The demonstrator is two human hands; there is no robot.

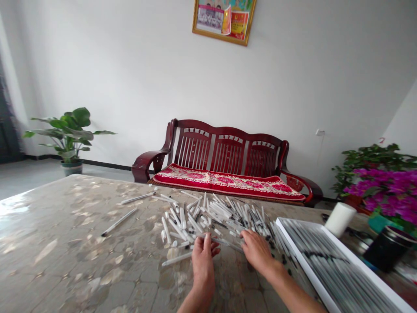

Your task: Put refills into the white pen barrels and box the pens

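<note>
My left hand (203, 254) is closed at the near edge of a loose pile of pens and pen parts (185, 221), thumb on top and fingers curled. A slim clear pen barrel (229, 244) runs from its fingers across to my right hand (257, 248), which is closed on the barrel's other end. The fingertips of the right hand are partly hidden. Just left of my left hand lies a white pen (176, 260). To the right, a white box (325, 269) holds rows of clear pens with dark parts across the middle.
Two pens (119, 221) lie apart on the patterned tabletop (81, 265). Beyond the box stand a white cylinder (340, 219), a dark cup (389, 248) and purple flowers (387, 191). A red wooden bench (228, 152) is behind the table, a potted plant (71, 134) at left.
</note>
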